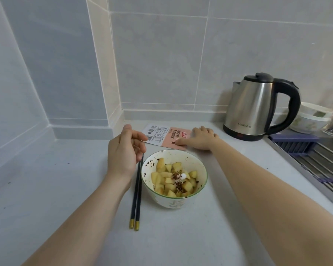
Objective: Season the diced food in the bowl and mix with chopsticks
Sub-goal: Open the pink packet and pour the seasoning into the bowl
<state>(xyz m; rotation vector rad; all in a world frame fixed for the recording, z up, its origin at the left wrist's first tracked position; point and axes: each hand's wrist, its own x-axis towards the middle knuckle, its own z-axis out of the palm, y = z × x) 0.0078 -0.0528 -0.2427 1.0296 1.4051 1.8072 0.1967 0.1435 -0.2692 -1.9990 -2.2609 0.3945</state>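
Kitchen countertop (pixel 46 189), pale grey, filling the lower frame; grey tiled wall (pixel 161 64) across the upper half.

Bowl (pixel 174 178) — white, green-rimmed, centre of frame, standing on the countertop. Holding diced yellow food (pixel 171 180), cubes heaped, with dark red-brown seasoning flakes (pixel 176 176) and a small white mound of powder (pixel 183 176) on top, unmixed. Dark specks smeared on the inner wall.

Chopsticks (pixel 137 191) — pair, dark shafts with gold ends, lying flat and parallel just left of the bowl, gold ends toward the bottom of the frame.

Seasoning packet (pixel 167 136) — flat, pink and white with printed text and a barcode, lying above the bowl near the wall.

Left hand (pixel 126 150), left of centre, above the upper ends of the chopsticks; fingers loosely curled, fingertips near the packet's left edge, nothing visibly gripped. Contact with the chopsticks not discernible.

Right hand (pixel 201 138), right of centre, palm down, fingers fairly straight, resting on the packet's right end.

Electric kettle (pixel 258 108) — stainless steel, black handle and lid, upper right. White lidded containers (pixel 311 118) at the far right edge, behind it. Dish rack (pixel 319 162) with purple trim along the right edge.
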